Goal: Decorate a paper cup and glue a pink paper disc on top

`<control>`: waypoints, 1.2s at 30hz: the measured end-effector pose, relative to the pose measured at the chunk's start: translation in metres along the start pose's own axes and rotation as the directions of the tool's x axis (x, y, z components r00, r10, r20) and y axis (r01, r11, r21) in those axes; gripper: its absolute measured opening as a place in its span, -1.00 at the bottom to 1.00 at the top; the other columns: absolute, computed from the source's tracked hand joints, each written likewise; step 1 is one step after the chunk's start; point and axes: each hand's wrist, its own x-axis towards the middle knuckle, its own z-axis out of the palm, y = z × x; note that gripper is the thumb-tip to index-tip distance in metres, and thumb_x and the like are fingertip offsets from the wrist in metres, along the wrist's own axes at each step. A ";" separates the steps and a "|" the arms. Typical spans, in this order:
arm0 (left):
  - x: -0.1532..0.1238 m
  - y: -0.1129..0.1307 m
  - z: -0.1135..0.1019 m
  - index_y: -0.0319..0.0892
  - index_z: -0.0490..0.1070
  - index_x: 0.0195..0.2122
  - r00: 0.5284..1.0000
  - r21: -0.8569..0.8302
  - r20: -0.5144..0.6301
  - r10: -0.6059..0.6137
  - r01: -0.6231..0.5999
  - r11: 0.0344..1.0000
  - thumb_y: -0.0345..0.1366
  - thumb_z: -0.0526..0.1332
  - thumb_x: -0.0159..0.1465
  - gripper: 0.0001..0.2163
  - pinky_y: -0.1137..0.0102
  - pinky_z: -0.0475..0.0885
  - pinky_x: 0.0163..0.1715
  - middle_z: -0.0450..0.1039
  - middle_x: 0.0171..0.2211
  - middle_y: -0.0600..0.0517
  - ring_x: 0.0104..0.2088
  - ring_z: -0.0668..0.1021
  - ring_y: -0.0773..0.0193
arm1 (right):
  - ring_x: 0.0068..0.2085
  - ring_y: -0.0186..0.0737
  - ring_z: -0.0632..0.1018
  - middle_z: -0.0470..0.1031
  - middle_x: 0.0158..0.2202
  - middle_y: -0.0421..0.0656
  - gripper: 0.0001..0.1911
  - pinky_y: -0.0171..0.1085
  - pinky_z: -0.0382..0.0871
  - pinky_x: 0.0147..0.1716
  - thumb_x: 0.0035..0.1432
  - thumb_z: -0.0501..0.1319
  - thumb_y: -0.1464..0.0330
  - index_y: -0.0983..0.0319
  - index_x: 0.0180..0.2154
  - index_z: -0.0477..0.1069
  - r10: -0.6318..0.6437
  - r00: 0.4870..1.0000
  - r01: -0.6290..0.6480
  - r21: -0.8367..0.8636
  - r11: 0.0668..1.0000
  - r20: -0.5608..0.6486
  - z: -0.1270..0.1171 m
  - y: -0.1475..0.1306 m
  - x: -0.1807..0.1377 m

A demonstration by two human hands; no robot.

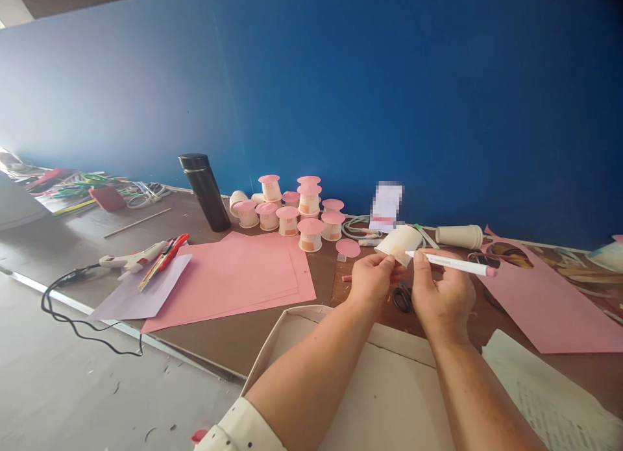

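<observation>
A white paper cup (400, 241), tilted on its side, is gripped at its rim by my left hand (372, 277). A small orange patch of colour shows on the cup's wall beside the pen tip. Pinched in my right hand (440, 292) is a white marker pen (455, 263) with a pink end, its tip against or very close to the cup. Beyond my left hand lies a pink paper disc (348, 248). Black-handled scissors (402, 297) rest on the table between my hands. Several upturned cups with pink disc tops (310, 234) and orange drawings stand at the back.
A black flask (204, 193) stands near the blue partition (311, 81). Pink sheets (233, 276) lie left, with a glue gun (134, 257) and a red cutter knife (163, 261) beside them. An open box (389, 379) sits under my forearms; stacked cups (458, 235) lie right.
</observation>
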 end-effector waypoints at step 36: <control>0.000 0.000 -0.004 -0.33 0.49 -0.40 0.996 -0.249 0.074 -0.055 0.072 0.966 -0.47 0.25 0.33 -0.86 0.46 0.48 -0.24 0.51 -0.44 -0.06 -0.42 0.57 0.38 | -0.26 -0.04 0.63 0.62 -0.31 -0.02 -0.75 -0.14 0.47 -0.21 0.24 0.19 0.16 0.21 -0.29 0.47 -0.067 0.991 0.068 0.002 0.998 -0.114 -0.003 -0.002 0.000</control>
